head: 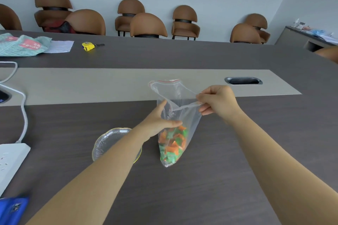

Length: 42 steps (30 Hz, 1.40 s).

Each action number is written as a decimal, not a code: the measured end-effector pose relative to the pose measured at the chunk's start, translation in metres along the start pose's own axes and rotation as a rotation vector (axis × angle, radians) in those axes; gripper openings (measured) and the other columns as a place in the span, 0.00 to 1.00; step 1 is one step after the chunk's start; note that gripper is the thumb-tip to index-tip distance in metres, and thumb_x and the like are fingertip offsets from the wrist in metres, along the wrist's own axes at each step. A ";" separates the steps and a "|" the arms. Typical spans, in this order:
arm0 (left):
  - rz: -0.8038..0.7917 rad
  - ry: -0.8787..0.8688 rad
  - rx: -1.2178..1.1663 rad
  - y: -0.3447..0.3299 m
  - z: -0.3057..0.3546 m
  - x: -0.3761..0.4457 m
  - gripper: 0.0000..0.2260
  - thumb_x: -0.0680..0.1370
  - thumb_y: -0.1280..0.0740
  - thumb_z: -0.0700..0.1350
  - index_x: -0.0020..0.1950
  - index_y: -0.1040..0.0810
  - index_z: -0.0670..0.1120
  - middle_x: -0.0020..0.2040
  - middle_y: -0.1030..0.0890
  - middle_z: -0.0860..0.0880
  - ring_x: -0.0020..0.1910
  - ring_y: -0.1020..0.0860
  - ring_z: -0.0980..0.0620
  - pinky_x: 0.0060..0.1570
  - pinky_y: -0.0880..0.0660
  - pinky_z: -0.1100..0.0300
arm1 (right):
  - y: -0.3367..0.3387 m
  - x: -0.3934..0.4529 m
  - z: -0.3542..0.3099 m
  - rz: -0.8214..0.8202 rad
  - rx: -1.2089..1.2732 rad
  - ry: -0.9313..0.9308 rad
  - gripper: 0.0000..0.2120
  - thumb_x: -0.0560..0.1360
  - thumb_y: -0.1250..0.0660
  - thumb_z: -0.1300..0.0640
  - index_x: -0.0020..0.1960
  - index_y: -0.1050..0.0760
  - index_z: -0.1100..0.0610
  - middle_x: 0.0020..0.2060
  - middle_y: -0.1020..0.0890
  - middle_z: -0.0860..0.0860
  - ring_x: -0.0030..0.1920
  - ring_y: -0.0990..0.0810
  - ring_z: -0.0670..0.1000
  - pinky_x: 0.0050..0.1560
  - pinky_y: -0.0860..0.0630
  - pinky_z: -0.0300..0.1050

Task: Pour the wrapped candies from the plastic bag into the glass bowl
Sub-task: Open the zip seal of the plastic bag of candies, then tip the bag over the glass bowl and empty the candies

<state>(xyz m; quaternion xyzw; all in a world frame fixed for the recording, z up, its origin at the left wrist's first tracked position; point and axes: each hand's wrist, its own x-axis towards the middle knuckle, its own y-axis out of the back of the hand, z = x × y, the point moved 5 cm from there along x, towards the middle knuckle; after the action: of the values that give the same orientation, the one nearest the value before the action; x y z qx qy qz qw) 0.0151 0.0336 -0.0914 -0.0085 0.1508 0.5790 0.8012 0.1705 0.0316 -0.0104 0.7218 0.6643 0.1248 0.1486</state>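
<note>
A: Where is the clear plastic zip bag (180, 113)?

B: Centre frame, upright, green and orange wrapped candies (172, 145) sunk low. Left hand (161, 120) clasps its middle; right hand (217, 102) pinches the rim, likely opening it.

A: The bowl?

B: The scalloped glass bowl (108, 142) sits lower left on the dark table (210, 179), beneath the left forearm.

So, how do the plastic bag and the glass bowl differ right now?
The plastic bag stands upright, held by the left hand and right hand; the glass bowl lies on the table, untouched. The bag holds orange and green wrapped candies; the visible part of the bowl shows none. The bag is soft and crumpled, with a red-lined top; the bowl is rigid, with a yellowish rim. Both are transparent.
</note>
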 end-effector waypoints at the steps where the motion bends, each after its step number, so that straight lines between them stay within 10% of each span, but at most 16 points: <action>1: -0.010 -0.029 -0.015 -0.004 0.003 0.001 0.36 0.70 0.30 0.42 0.74 0.45 0.49 0.75 0.40 0.50 0.74 0.42 0.48 0.63 0.39 0.59 | -0.002 -0.004 -0.002 -0.009 0.035 -0.013 0.09 0.70 0.35 0.66 0.32 0.28 0.60 0.26 0.24 0.56 0.17 0.25 0.43 0.21 0.25 0.35; 6: 0.038 -0.201 -0.168 -0.007 0.017 0.000 0.15 0.74 0.35 0.38 0.60 0.26 0.38 0.43 0.23 0.54 0.46 0.24 0.57 0.41 0.28 0.77 | -0.011 -0.020 -0.003 -0.019 0.148 -0.064 0.11 0.71 0.39 0.69 0.31 0.32 0.61 0.26 0.27 0.56 0.17 0.24 0.44 0.21 0.25 0.35; 10: 0.104 -0.226 -0.155 0.001 0.014 0.001 0.06 0.73 0.35 0.36 0.45 0.20 0.35 0.30 0.21 0.55 0.32 0.23 0.62 0.41 0.28 0.72 | -0.011 -0.027 0.002 0.012 0.170 -0.069 0.12 0.73 0.39 0.67 0.31 0.32 0.60 0.28 0.27 0.56 0.17 0.24 0.43 0.22 0.24 0.36; 17: 0.138 -0.170 -0.235 0.023 0.019 -0.005 0.09 0.76 0.39 0.41 0.36 0.30 0.47 0.39 0.22 0.51 0.39 0.24 0.54 0.50 0.27 0.59 | 0.001 -0.029 0.030 0.165 0.088 -0.048 0.07 0.68 0.31 0.62 0.37 0.30 0.57 0.35 0.27 0.49 0.35 0.27 0.49 0.34 0.28 0.39; 24: 0.242 -0.157 -0.268 0.034 0.015 -0.009 0.07 0.76 0.38 0.41 0.38 0.29 0.47 0.38 0.23 0.50 0.38 0.22 0.54 0.43 0.24 0.61 | -0.005 -0.013 0.080 0.221 0.010 -0.192 0.37 0.63 0.25 0.52 0.66 0.38 0.61 0.61 0.33 0.52 0.61 0.30 0.53 0.61 0.28 0.49; 29: 0.257 -0.099 -0.315 0.030 -0.002 -0.011 0.08 0.76 0.37 0.46 0.52 0.28 0.45 0.46 0.21 0.51 0.50 0.21 0.51 0.57 0.27 0.55 | -0.018 -0.005 0.087 0.015 0.023 -0.131 0.09 0.70 0.32 0.59 0.44 0.25 0.65 0.42 0.25 0.57 0.43 0.27 0.53 0.42 0.30 0.43; 34: 0.122 0.045 -0.213 -0.001 -0.042 -0.016 0.19 0.74 0.35 0.44 0.65 0.31 0.45 0.59 0.28 0.52 0.62 0.31 0.54 0.60 0.39 0.61 | -0.017 -0.006 0.083 0.037 -0.058 -0.066 0.11 0.73 0.36 0.57 0.35 0.32 0.60 0.29 0.35 0.53 0.32 0.38 0.50 0.32 0.39 0.43; 38: 0.171 0.051 -0.115 -0.011 -0.050 -0.016 0.08 0.75 0.37 0.47 0.47 0.23 0.44 0.53 0.22 0.45 0.55 0.26 0.50 0.45 0.33 0.66 | -0.018 -0.008 0.085 0.059 -0.082 -0.027 0.17 0.73 0.37 0.56 0.29 0.38 0.57 0.28 0.33 0.52 0.35 0.34 0.54 0.39 0.33 0.48; 42: 0.275 0.091 -0.147 0.006 -0.060 -0.025 0.15 0.76 0.39 0.51 0.32 0.30 0.46 0.42 0.26 0.41 0.47 0.26 0.45 0.56 0.29 0.51 | -0.024 -0.014 0.077 -0.005 -0.072 0.008 0.15 0.74 0.38 0.55 0.31 0.37 0.56 0.19 0.25 0.47 0.23 0.26 0.47 0.30 0.31 0.39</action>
<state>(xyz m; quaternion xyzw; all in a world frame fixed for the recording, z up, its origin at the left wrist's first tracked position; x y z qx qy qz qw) -0.0116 0.0011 -0.1418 -0.0724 0.1438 0.6919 0.7038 0.1761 0.0161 -0.0901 0.7139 0.6617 0.1512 0.1719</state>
